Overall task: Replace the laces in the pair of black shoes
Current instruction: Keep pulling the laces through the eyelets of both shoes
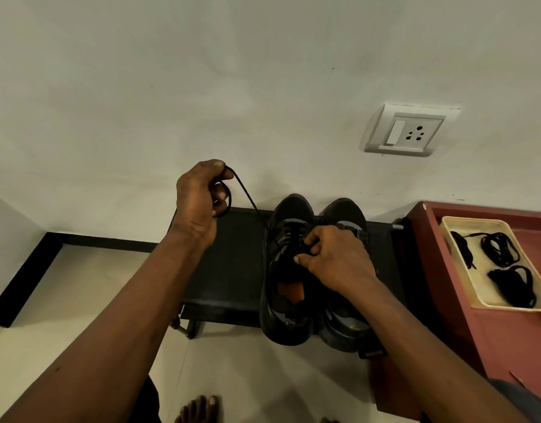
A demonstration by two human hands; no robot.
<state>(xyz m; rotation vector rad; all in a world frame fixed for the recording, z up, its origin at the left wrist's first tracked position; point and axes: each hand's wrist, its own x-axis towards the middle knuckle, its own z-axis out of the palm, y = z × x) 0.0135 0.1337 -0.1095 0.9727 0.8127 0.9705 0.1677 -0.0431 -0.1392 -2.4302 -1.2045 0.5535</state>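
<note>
Above the counter, left grip clamps the lace, taut down-right to the shoe. Right grip pinches it there.

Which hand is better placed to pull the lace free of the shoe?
Probably left. The left hand grips the lace, taut and raised above the shoe; the right hand pinches it low at the eyelets.
</note>
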